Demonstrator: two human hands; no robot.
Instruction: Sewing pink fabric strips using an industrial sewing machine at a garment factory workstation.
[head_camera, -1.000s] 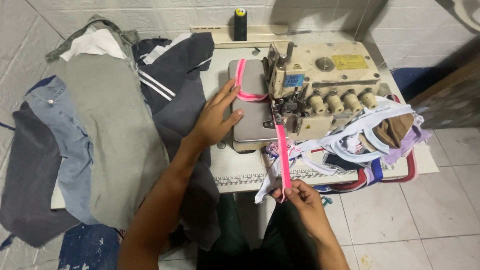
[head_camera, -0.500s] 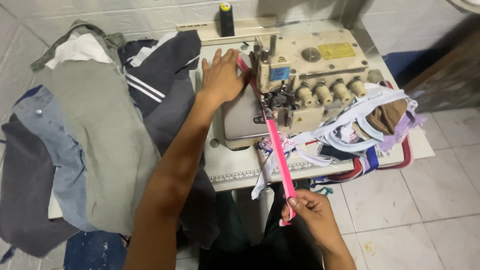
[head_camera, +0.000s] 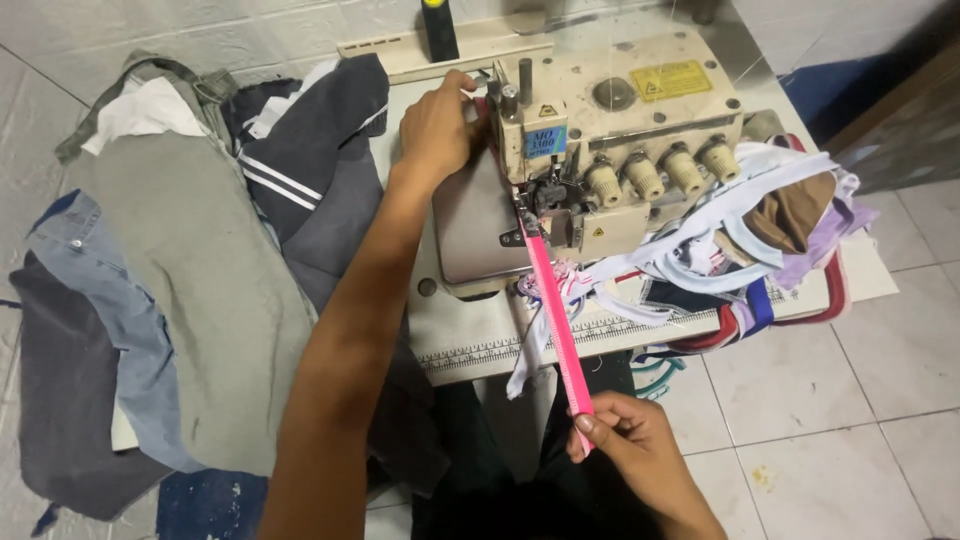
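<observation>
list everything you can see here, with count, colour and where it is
sewing machine: one, cream, on the table at centre top
pink strip: one, bright pink, stretched from the machine's needle area down to the right hand
thread cone: one, black with yellow top, behind the machine
table: one, white, ruler marks along its front edge
garment pile: several pieces, grey, blue and dark navy, left of the machine
scrap trimmings: a tangle, white, lilac, brown, red and blue, right of the machine
floor tiles: pale, lower right
left hand: one, on the machine's upper left side
right hand: one, pinching the strip's lower end
</observation>
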